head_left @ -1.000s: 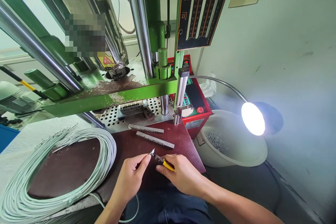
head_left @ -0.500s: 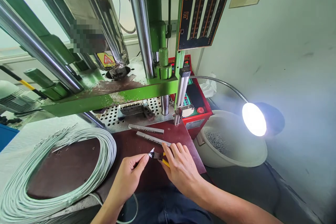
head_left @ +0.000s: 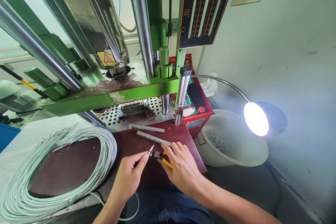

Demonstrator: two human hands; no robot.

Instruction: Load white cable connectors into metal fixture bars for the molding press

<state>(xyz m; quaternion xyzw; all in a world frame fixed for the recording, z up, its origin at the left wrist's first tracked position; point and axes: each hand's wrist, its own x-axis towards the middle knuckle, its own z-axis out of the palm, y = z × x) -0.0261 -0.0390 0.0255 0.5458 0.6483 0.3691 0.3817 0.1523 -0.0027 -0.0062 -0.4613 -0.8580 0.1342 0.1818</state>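
My left hand [head_left: 132, 171] pinches the end of a thin pale cable between thumb and fingertips, and its small white tip [head_left: 151, 148] pokes up past them. Diagonal cutters [head_left: 157, 154] with yellow handles are gripped in my right hand [head_left: 182, 164], their jaws at the cable tip beside my left fingertips. Whether the blades are closed on it is too small to tell. A loop of pale cable [head_left: 138, 204] hangs below my left wrist. Just beyond my hands, two slotted metal bars [head_left: 147, 128] lie on the dark red board [head_left: 126, 147].
A big coil of pale cable [head_left: 109, 150] lies to the left. The green press [head_left: 136, 92] rises ahead, with a red control box [head_left: 202, 119] behind it. To the right stand a white bucket [head_left: 236, 161] holding small pieces and a lit gooseneck lamp [head_left: 256, 119].
The white tip at my left fingertips now stands up more clearly, and the cutters have turned slightly. Both hands remain in nearly the same place.
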